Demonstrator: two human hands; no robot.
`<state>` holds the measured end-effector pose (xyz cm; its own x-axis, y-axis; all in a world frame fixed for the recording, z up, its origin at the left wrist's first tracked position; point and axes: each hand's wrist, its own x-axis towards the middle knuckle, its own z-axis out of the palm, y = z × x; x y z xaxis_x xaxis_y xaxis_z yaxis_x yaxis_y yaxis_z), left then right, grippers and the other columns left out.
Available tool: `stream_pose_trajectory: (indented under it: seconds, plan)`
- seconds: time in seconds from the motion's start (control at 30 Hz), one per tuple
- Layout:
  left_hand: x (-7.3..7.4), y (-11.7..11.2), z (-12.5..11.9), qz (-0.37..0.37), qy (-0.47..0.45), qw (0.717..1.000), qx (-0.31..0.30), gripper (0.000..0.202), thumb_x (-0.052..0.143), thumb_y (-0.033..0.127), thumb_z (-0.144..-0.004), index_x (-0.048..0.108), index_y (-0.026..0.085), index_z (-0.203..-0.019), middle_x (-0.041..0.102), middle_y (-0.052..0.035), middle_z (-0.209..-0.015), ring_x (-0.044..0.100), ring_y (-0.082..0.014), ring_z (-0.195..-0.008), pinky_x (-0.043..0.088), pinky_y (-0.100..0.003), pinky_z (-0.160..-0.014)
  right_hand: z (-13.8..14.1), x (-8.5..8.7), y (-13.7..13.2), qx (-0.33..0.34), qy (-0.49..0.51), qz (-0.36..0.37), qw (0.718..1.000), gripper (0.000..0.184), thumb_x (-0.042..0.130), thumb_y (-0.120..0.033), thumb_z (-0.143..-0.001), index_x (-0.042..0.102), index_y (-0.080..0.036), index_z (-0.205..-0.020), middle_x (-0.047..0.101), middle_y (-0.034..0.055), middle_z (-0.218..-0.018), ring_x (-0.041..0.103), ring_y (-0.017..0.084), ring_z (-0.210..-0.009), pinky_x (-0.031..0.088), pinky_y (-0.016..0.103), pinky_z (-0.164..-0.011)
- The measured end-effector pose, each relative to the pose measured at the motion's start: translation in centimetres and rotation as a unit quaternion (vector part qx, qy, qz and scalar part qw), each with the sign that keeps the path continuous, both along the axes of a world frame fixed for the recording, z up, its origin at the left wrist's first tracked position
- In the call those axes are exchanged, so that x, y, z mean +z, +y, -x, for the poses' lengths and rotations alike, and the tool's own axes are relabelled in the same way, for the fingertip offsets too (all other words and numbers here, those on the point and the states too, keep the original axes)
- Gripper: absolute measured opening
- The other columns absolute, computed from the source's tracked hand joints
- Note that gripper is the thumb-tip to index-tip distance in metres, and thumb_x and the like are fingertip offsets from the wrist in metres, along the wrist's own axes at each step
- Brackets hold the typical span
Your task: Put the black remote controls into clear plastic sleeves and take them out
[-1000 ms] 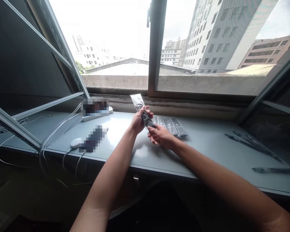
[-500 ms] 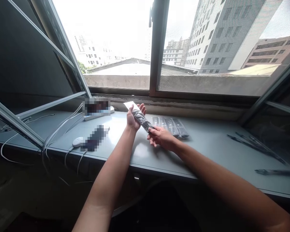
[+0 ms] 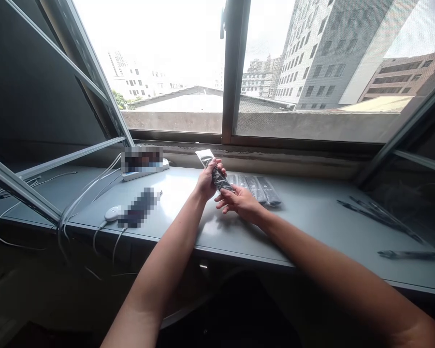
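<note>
A long, narrow clear plastic bag with a dark item inside (image 3: pixel 221 180) is held between my hands above the table. Its white end (image 3: pixel 204 155) sticks out past my left thumb, toward the window. My left hand (image 3: pixel 208 180) is closed around the bag's upper half. At the lower end, my right hand (image 3: pixel 239 200) pinches the bag between thumb and fingers, its other fingers loosely spread. Just behind my right hand lies a row of several similar bagged dark items (image 3: pixel 263 190), partly hidden by it. What exactly the bag contains I cannot make out.
A grey table (image 3: pixel 304 227) runs below the window (image 3: pixel 166 96). At left are a power strip (image 3: pixel 163 166), a white round device (image 3: pixel 112 214), a blurred-out object (image 3: pixel 139 208) and white cables (image 3: pixel 89 188). Several thin dark items (image 3: pixel 377 217) lie at right. Metal frames (image 3: pixel 90 82) stand at both sides.
My left hand has shifted a little right along with the bag, which now stands steeper. Less of its white end shows past the thumb. The right hand still grips the lower end.
</note>
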<state>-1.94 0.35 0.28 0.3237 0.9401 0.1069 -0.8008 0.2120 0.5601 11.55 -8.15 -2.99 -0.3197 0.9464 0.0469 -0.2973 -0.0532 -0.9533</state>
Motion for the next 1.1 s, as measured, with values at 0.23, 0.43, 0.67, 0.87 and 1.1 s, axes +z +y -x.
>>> stream_pose_trajectory:
  seconds: [0.23, 0.43, 0.67, 0.87, 1.1]
  plan:
    - [0.2, 0.7, 0.6, 0.031, 0.02, 0.999, 0.021, 0.021, 0.066, 0.031, -0.105, 0.069, 0.014, -0.117, 0.078, -0.0124, -0.103, 0.078, -0.0212, -0.09, 0.063, -0.036, -0.091, -0.2, 0.1, 0.0, 0.005, -0.028, 0.023, 0.999, 0.024, 0.079, -0.034, -0.102, 0.064, -0.016, -0.106, 0.082, 0.0122, -0.094, 0.083, 0.021, -0.076, 0.067, 0.025, -0.057]
    - [0.7, 2.1, 3.0, 0.1, -0.083, 0.986, 0.108, 0.015, 0.056, 0.026, -0.109, 0.065, 0.015, -0.114, 0.076, -0.0051, -0.091, 0.073, -0.0112, -0.072, 0.06, -0.021, -0.074, 0.2, 0.2, -0.6, 0.059, -0.069, 0.04, 0.995, 0.026, 0.079, -0.037, -0.102, 0.064, -0.016, -0.101, 0.083, 0.013, -0.091, 0.079, 0.019, -0.061, 0.065, 0.025, -0.051]
    - [0.6, 1.6, 2.3, 0.072, -0.088, 0.992, 0.052, 0.009, 0.055, 0.015, -0.109, 0.063, 0.018, -0.107, 0.048, 0.0076, -0.063, 0.05, -0.0043, -0.048, 0.045, -0.012, -0.049, 0.4, 0.5, -0.9, 0.066, -0.119, 0.017, 0.991, 0.048, 0.085, -0.06, -0.093, 0.065, -0.016, -0.089, 0.079, 0.0114, -0.073, 0.074, 0.019, -0.052, 0.059, 0.024, -0.041]
    - [0.1, 0.4, 0.0, 0.103, -0.014, 0.994, 0.019, 0.009, 0.062, 0.023, -0.108, 0.064, 0.015, -0.106, 0.059, 0.0015, -0.069, 0.064, -0.0082, -0.058, 0.057, -0.017, -0.06, 0.1, -0.1, -0.3, -0.03, -0.138, -0.042, 0.989, 0.059, 0.085, -0.073, -0.083, 0.065, -0.018, -0.08, 0.075, 0.0062, -0.062, 0.066, 0.016, -0.04, 0.047, 0.021, -0.031]
    - [0.1, 1.0, 0.2, 0.121, -0.008, 0.991, 0.047, 0.01, 0.061, 0.021, -0.107, 0.067, 0.014, -0.102, 0.062, -0.0016, -0.071, 0.069, -0.0122, -0.065, 0.062, -0.021, -0.068, 0.2, 0.1, -0.6, -0.034, -0.131, -0.072, 0.988, 0.062, 0.081, -0.077, -0.083, 0.069, -0.017, -0.076, 0.074, 0.0069, -0.061, 0.065, 0.015, -0.041, 0.046, 0.021, -0.033]
